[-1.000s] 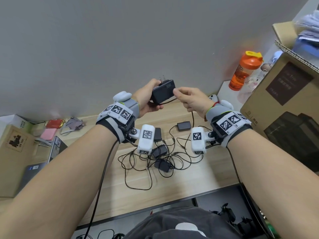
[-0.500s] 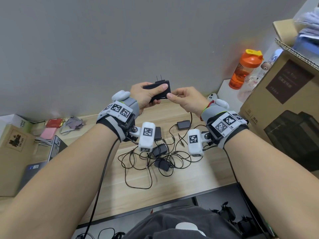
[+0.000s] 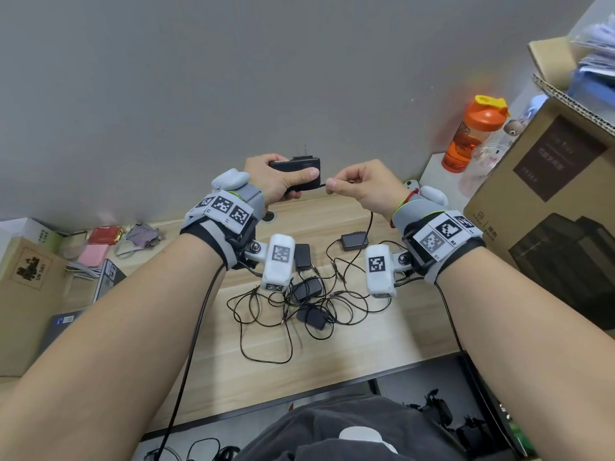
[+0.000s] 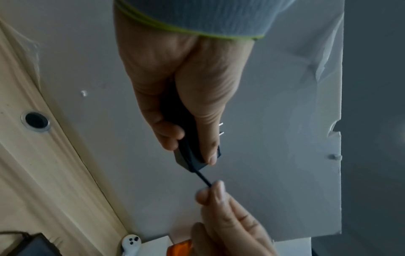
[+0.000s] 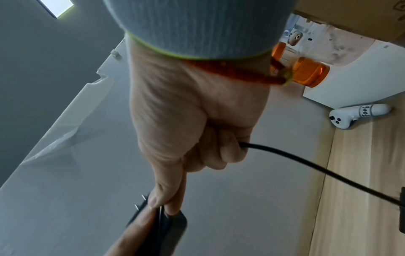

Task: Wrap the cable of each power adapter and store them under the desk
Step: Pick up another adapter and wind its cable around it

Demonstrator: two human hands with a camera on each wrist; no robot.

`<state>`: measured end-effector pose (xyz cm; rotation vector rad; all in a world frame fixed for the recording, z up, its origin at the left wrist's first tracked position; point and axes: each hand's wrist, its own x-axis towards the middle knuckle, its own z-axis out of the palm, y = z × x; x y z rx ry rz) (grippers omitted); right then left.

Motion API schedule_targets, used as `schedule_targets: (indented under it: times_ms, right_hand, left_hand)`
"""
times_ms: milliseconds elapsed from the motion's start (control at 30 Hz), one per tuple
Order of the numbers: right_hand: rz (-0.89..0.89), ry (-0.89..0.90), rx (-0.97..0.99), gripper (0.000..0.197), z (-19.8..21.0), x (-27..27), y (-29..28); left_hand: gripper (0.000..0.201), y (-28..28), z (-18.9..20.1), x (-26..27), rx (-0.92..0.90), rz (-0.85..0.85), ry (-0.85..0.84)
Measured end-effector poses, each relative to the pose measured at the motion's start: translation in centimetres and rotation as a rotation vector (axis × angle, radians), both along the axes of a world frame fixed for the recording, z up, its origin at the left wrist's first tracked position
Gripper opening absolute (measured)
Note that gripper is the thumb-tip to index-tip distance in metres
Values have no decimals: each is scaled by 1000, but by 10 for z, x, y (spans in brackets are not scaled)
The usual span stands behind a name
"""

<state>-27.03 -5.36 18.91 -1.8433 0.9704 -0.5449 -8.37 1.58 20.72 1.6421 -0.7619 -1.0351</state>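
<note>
Raised in front of the grey wall, my left hand (image 3: 283,181) grips a black power adapter (image 3: 301,166), its two metal prongs pointing up. The adapter (image 4: 189,155) lies between thumb and fingers, thumb along its side. Just to its right, my right hand (image 3: 352,188) pinches the adapter's thin black cable (image 4: 203,178) between thumb and forefinger close to where it leaves the body. From that hand the cable (image 5: 317,166) hangs down toward the desk. Several more black adapters (image 3: 307,289) lie on the wooden desk (image 3: 233,377) in a tangle of cables.
A large cardboard box (image 3: 549,221) stands at the right with an orange bottle (image 3: 472,138) behind it. A white controller (image 5: 355,115) lies at the desk's back edge. Another box (image 3: 23,287), a laptop and small packets crowd the left. The desk has a round cable hole (image 4: 36,120).
The adapter has turned in my left hand to lie flatter, and both hands have shifted slightly left. My right hand has come off the adapter's body and now pinches the cable at its exit.
</note>
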Motion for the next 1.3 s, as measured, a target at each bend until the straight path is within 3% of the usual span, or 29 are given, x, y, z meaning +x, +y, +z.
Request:
schedule_targets:
  times_ms: [133,667,1033,1300]
  right_hand:
    - [-4,-33,1,18,7,1,-5]
    - [-67,-108,-72,20,13,1,-23]
    - [-131,-126,87,30,-8,8,-3]
    - [73,-14,94,30,-2,10,20]
  left_hand:
    - [37,4,-2,0,71,-81,-124]
    - [33,16,15,-25,65,-384,-231]
    - [29,12,18,-27,-88,-239,-71]
    - [32,0,21,-12,-167,-38,-15]
